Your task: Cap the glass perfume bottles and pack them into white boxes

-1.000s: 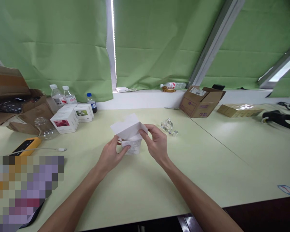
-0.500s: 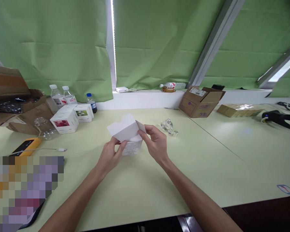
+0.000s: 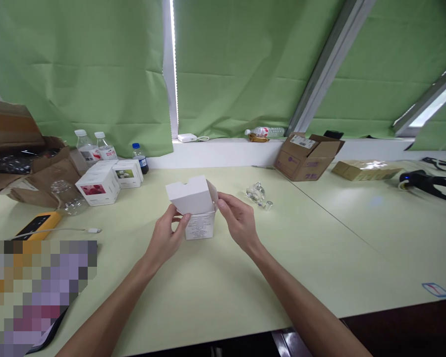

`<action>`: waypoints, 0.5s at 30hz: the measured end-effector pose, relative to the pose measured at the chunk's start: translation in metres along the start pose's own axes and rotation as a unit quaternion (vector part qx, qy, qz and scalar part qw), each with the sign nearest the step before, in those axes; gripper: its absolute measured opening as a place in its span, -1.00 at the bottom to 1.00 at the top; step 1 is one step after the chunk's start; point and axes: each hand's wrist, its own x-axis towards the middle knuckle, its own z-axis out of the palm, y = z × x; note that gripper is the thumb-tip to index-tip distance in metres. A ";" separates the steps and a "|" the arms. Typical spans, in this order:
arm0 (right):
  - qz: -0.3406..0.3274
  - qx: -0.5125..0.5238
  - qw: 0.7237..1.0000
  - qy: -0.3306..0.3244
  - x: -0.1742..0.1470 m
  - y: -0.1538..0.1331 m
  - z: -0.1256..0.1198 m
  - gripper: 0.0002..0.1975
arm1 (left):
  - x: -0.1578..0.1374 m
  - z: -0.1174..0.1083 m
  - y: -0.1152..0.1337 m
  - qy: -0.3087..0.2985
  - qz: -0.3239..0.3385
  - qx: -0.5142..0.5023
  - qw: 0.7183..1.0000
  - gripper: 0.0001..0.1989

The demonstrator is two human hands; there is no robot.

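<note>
A small white carton (image 3: 199, 227) with printed text on its near side stands on the pale table, its white top flaps (image 3: 192, 197) raised. My left hand (image 3: 166, 232) grips the carton at its left upper edge, thumb toward the near side. On the opposite side, my right hand (image 3: 238, 220) pinches the right-hand flap between thumb and fingers. The carton's inside is hidden from me. Behind my right hand lies a clear glass bottle (image 3: 255, 192), with a small shiny cap-like piece (image 3: 268, 205) beside it.
White boxes (image 3: 98, 184) and plastic bottles (image 3: 84, 146) stand at the back left, near a yellow-black device (image 3: 39, 227) with a cable. An open cardboard box (image 3: 301, 161) and a flat wrapped package (image 3: 366, 170) sit at the back right. A blurred-out device covers the lower left.
The raised flaps have straightened and turned to face me more squarely. More of the carton's printed side shows. Both hands stay at the carton with small shifts.
</note>
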 end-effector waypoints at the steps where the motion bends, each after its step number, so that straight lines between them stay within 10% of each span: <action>1: -0.003 -0.002 1.000 -0.002 0.000 0.000 0.000 -0.75 | 0.000 -0.001 0.000 0.001 0.000 0.001 1.000 -0.72; 15: 0.026 -0.007 1.000 -0.016 0.000 0.003 -0.005 -0.73 | -0.001 -0.003 0.002 -0.004 -0.019 -0.008 1.000 -0.68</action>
